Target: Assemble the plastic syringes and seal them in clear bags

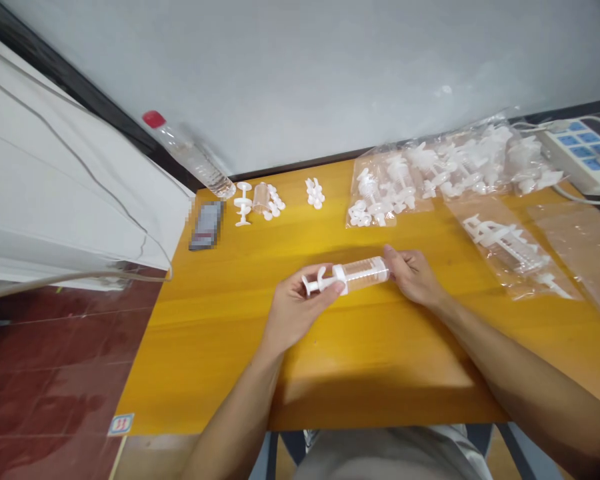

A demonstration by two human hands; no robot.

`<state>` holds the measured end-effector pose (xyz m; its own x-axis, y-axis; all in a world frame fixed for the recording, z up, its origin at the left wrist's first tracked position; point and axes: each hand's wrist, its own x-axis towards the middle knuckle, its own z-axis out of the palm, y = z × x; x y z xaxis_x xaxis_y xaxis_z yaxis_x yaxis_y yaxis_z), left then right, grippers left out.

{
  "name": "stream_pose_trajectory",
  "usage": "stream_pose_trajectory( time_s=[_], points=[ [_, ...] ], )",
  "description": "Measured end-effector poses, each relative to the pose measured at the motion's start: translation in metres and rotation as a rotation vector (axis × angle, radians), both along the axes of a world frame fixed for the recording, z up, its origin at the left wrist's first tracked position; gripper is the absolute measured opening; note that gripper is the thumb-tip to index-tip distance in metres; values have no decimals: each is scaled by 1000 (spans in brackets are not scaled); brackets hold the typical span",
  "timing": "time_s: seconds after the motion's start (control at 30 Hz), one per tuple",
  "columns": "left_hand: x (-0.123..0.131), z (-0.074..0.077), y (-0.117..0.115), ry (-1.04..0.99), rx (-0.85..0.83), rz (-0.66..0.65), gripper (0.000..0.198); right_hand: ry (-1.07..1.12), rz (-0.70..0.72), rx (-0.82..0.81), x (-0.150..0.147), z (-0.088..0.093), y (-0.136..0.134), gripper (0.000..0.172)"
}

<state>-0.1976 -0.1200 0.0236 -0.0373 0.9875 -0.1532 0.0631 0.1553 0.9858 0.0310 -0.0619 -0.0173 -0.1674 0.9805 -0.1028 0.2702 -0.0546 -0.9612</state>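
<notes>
A large plastic syringe with a clear, marked barrel and a white plunger and collar lies nearly level above the middle of the table. At its plunger end, my left hand is closed round the white collar, with the thumb along the near side. My right hand pinches the barrel's far right end between thumb and fingers; whether a small piece sits at that tip is hidden. Beyond my hands are a small heap of white nozzles, a clear barrel, more white nozzles and white plunger parts.
Several clear bags of syringe parts lie along the back right. Another bagged syringe is on the right, beside a flat plastic bag. A power strip stands behind. At back left are a red-capped bottle and a blurred dark flat object.
</notes>
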Motion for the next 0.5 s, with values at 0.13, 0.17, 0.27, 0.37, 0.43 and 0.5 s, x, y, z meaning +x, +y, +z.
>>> stream_pose_trajectory(
  time_s=[0.13, 0.17, 0.27, 0.37, 0.43, 0.5],
  points=[
    [3, -2, -1, 117, 63, -58, 50, -58, 22, 14, 4, 3, -1, 60],
    [4, -3, -1, 109, 83, -65, 57, -71, 36, 10, 3, 4, -2, 60],
    [5, -8, 2, -22, 97, -33, 89, -110, 49, 43, -4, 11, -9, 61],
    [-1, -12, 6, -88, 75, -20, 81, -209, 114, 157, -13, 29, -17, 61],
    [-9, -14, 8, -110, 57, -28, 57, -380, 131, 240, -5, 47, -21, 61],
    [-19, -15, 11, -156, 56, -11, 48, -608, -18, 296, 25, 62, -23, 57]
  ],
)
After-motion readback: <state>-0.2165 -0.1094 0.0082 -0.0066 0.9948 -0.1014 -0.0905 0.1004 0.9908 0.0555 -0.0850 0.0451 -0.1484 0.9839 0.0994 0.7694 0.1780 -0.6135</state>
